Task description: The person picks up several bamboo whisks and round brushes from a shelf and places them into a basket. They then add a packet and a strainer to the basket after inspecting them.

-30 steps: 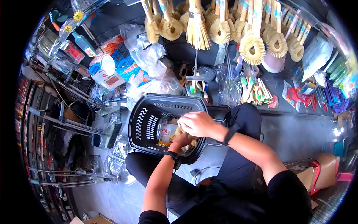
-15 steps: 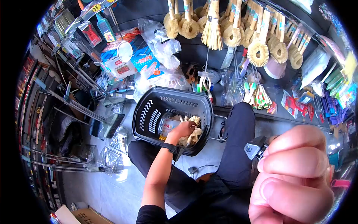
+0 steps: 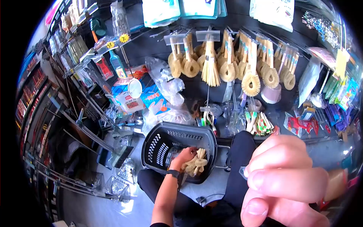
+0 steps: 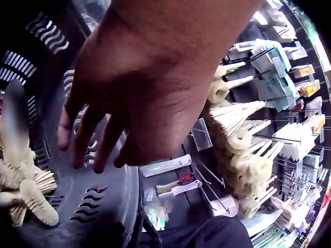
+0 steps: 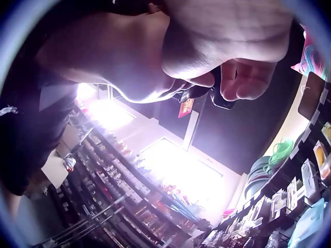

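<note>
My left hand (image 3: 186, 156) is inside the black basket (image 3: 180, 128), over light-bristled brushes (image 3: 196, 166) at its right end. The left wrist view shows the fingers of the left hand (image 4: 124, 93) pointing down, loosely extended, with nothing between them; the brushes (image 4: 31, 196) lie off to the left there. Raised close to the head camera at lower right is my right hand (image 3: 285, 181), its fingers curled and nothing visible in them. In the right wrist view, a small dark shiny piece (image 5: 222, 101) shows beside the fingertips of the right hand (image 5: 227, 46).
Pale round-headed brushes (image 3: 251, 83) hang in rows on the wall ahead, around a straight whisk brush (image 3: 210, 72). Green-and-white handled items (image 3: 259, 123) hang lower. Plastic bags (image 3: 168, 115) bunch behind the basket. Metal display rods (image 3: 81, 123) jut out at left. My knees flank the basket.
My right hand has left the basket and come up near the head camera. The left hand stays in the basket, over the brushes. The head view has tilted upward, showing more wall.
</note>
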The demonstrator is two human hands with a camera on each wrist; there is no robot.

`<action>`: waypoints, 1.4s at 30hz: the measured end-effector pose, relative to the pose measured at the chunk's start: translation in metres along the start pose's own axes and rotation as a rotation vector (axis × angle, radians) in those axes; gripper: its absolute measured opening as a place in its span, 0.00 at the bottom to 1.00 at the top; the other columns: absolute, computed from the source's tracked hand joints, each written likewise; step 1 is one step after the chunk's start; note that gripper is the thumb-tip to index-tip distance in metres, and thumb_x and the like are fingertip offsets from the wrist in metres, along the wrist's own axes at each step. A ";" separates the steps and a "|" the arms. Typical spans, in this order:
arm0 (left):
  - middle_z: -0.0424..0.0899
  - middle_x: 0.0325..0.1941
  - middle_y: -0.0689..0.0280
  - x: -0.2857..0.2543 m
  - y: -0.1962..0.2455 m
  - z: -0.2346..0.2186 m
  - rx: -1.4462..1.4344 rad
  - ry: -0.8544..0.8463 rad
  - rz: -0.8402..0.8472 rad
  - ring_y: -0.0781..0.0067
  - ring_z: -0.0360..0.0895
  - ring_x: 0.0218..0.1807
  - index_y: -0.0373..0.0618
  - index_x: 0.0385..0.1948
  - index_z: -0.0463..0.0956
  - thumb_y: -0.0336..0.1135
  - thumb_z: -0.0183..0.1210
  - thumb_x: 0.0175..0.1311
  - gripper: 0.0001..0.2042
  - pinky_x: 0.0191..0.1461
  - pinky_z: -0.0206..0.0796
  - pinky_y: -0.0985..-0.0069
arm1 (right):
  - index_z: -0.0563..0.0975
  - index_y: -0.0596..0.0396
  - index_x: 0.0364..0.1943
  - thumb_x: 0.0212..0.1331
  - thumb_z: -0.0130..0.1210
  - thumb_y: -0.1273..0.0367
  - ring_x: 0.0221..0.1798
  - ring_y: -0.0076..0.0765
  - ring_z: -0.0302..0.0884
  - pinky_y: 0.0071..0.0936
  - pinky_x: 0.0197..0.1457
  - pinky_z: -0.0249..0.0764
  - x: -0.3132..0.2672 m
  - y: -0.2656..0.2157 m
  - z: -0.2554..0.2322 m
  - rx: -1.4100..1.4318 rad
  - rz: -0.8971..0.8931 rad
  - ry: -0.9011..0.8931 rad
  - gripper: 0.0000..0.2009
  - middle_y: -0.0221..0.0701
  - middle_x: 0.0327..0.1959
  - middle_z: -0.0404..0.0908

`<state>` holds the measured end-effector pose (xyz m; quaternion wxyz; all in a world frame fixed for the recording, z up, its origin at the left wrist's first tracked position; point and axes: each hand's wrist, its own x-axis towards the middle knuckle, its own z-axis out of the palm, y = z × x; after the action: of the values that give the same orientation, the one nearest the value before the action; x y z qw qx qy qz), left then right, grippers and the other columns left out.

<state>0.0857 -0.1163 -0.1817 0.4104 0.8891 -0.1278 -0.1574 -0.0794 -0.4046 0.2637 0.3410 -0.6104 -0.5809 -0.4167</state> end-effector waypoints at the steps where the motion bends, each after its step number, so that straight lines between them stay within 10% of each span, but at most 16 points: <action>1: 0.86 0.48 0.47 0.002 0.000 -0.002 -0.005 -0.007 0.020 0.46 0.83 0.52 0.43 0.52 0.81 0.38 0.55 0.68 0.16 0.56 0.75 0.60 | 0.74 0.65 0.46 0.53 0.54 0.78 0.31 0.31 0.76 0.26 0.39 0.74 0.001 0.002 -0.002 -0.009 0.005 -0.003 0.14 0.40 0.35 0.78; 4: 0.87 0.46 0.52 0.009 -0.016 -0.010 -0.062 0.059 0.338 0.57 0.85 0.46 0.39 0.53 0.79 0.34 0.57 0.68 0.15 0.53 0.75 0.66 | 0.74 0.67 0.48 0.53 0.54 0.79 0.32 0.30 0.76 0.26 0.41 0.74 0.006 0.016 -0.002 -0.071 0.075 -0.016 0.16 0.41 0.36 0.78; 6: 0.88 0.45 0.55 -0.011 0.020 -0.040 -0.148 0.019 0.058 0.65 0.85 0.45 0.40 0.55 0.79 0.33 0.56 0.69 0.15 0.51 0.75 0.70 | 0.73 0.68 0.49 0.53 0.53 0.79 0.33 0.29 0.76 0.25 0.41 0.74 0.007 0.036 0.003 -0.134 0.192 0.050 0.17 0.42 0.37 0.78; 9: 0.88 0.46 0.60 -0.047 0.065 -0.091 -0.262 0.037 0.003 0.71 0.84 0.46 0.41 0.61 0.74 0.30 0.54 0.72 0.17 0.50 0.76 0.72 | 0.79 0.60 0.49 0.51 0.54 0.83 0.22 0.17 0.68 0.17 0.25 0.65 0.005 0.072 -0.005 -0.166 0.347 0.224 0.18 0.29 0.31 0.78; 20: 0.86 0.43 0.60 -0.201 0.130 -0.270 -0.068 0.534 0.001 0.73 0.83 0.40 0.36 0.53 0.77 0.27 0.53 0.74 0.11 0.44 0.75 0.75 | 0.78 0.61 0.36 0.61 0.51 0.79 0.23 0.08 0.63 0.16 0.25 0.57 0.001 0.165 -0.150 -0.430 0.642 0.114 0.05 0.17 0.21 0.70; 26: 0.84 0.36 0.64 -0.269 0.193 -0.343 0.120 0.731 0.014 0.78 0.79 0.34 0.36 0.51 0.77 0.26 0.51 0.74 0.10 0.37 0.70 0.79 | 0.81 0.60 0.40 0.60 0.58 0.69 0.30 0.21 0.77 0.24 0.35 0.73 0.001 0.221 -0.236 -0.507 0.653 0.204 0.09 0.29 0.27 0.82; 32: 0.84 0.39 0.67 -0.217 0.403 -0.331 0.157 0.461 0.303 0.81 0.79 0.41 0.37 0.53 0.76 0.34 0.53 0.76 0.12 0.45 0.72 0.80 | 0.75 0.67 0.58 0.61 0.65 0.57 0.51 0.38 0.84 0.31 0.56 0.78 0.007 0.309 -0.239 -0.668 0.812 0.308 0.29 0.45 0.57 0.82; 38: 0.85 0.45 0.64 -0.073 0.532 -0.273 0.243 0.244 0.572 0.78 0.82 0.43 0.37 0.54 0.75 0.37 0.55 0.74 0.15 0.45 0.75 0.79 | 0.74 0.67 0.51 0.49 0.73 0.46 0.52 0.38 0.85 0.28 0.52 0.80 -0.003 0.373 -0.220 -0.456 0.972 0.479 0.39 0.47 0.50 0.84; 42: 0.83 0.43 0.66 0.024 0.572 -0.240 0.237 0.288 0.722 0.78 0.80 0.39 0.37 0.51 0.77 0.36 0.58 0.71 0.14 0.42 0.75 0.78 | 0.74 0.65 0.53 0.58 0.69 0.53 0.43 0.28 0.84 0.24 0.44 0.80 -0.016 0.387 -0.215 -0.236 0.903 0.606 0.30 0.41 0.46 0.85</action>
<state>0.1440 -0.3206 0.4019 0.3475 0.8412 -0.3905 0.1388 0.2815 -0.6409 0.3658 0.5669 -0.6857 -0.0869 -0.4483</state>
